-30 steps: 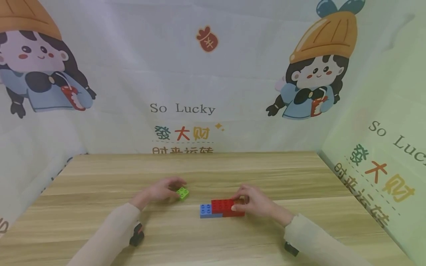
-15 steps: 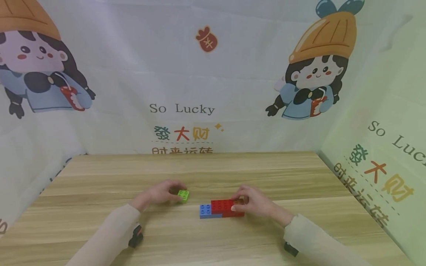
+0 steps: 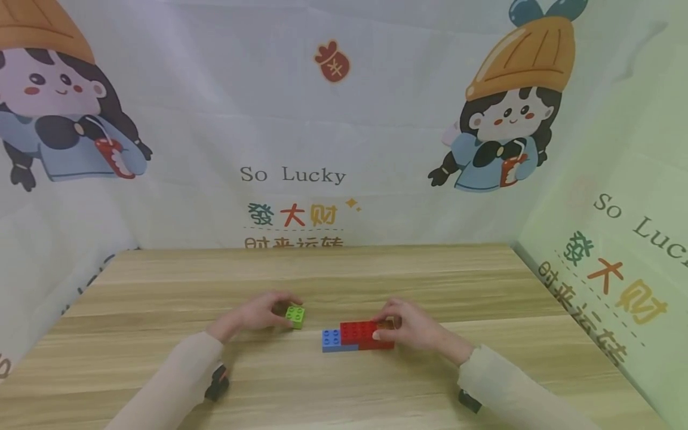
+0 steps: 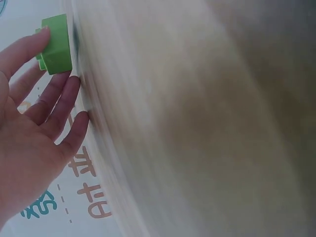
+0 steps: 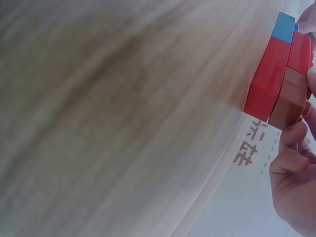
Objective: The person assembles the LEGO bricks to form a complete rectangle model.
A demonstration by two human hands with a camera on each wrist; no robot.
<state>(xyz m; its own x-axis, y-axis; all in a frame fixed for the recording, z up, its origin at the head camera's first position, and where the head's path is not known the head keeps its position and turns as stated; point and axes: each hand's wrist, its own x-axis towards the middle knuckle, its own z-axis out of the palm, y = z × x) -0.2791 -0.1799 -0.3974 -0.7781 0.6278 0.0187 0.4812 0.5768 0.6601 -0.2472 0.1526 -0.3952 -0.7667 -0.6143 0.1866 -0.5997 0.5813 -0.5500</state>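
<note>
A small lime-green toy building brick (image 3: 297,319), studs up, is pinched between the thumb and fingers of my left hand (image 3: 260,310). In the left wrist view the green brick (image 4: 59,47) shows its smooth side against the fingertips. To its right lies a stack of joined bricks. A blue brick (image 3: 331,340) and a red brick (image 5: 269,79) form the bottom layer. On top sit another red brick (image 3: 356,330) and a brown brick (image 5: 290,96). My right hand (image 3: 414,327) grips the stack's right end, partly hiding the brown brick in the head view.
The bricks are on a wood-grain table (image 3: 301,388). A white printed cloth (image 3: 215,119) with cartoon figures hangs behind the table and along its sides. Dark camera mounts (image 3: 217,382) show below both sleeves.
The green brick has turned squarer to the stack and shifted slightly toward me, along with the left fingers. My right hand and the stack look unmoved.
</note>
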